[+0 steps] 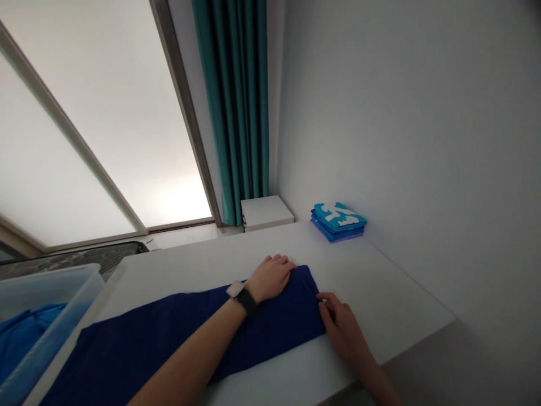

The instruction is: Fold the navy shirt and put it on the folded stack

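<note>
A dark blue garment (177, 332) lies spread in a long strip across the white table (380, 293). My left hand (273, 276), with a watch on the wrist, rests palm down on the garment's far end, its fingers curled over the far edge. My right hand (340, 327) lies at the garment's right edge, fingertips pinching the cloth at the corner.
A stack of folded blue garments (338, 221) sits at the table's far right by the wall. A clear plastic bin (46, 316) with blue cloth stands at the left. Beyond are a small white cabinet (266, 212), a teal curtain (236, 107) and a window.
</note>
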`<action>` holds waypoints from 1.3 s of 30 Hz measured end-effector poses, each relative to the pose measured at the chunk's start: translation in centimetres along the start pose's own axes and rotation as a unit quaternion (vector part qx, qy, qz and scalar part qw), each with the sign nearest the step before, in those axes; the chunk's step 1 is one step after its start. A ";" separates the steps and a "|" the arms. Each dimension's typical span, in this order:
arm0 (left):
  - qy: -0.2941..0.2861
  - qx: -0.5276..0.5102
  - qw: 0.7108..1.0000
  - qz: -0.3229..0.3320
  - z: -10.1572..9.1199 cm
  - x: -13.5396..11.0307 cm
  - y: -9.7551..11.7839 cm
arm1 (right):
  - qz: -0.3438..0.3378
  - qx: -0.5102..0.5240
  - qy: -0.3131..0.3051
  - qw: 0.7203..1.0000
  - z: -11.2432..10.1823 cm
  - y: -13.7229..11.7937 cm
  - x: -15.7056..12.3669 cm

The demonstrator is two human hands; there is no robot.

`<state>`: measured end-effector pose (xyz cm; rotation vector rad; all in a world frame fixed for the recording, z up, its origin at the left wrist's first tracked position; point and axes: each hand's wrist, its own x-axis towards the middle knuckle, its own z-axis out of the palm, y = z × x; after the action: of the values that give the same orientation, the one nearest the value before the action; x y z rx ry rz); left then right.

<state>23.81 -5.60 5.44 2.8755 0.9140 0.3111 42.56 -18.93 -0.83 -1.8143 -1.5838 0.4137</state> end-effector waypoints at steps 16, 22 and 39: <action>-0.072 -0.034 0.996 0.045 1.3 4.5 0.6 | -0.015 -0.076 -0.040 0.996 -0.8 -1.0 -0.9; -0.049 -0.055 0.997 -0.007 2.4 3.7 0.5 | -0.013 -0.125 -0.038 0.991 -0.5 -0.9 -1.4; 0.007 -0.089 0.996 0.021 4.1 3.1 -0.4 | -0.100 -0.248 0.054 0.962 0.2 -0.2 -1.7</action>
<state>26.99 -3.66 1.85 2.7343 0.7847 0.3966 41.88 -20.52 -1.17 -1.9629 -1.8866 -0.1940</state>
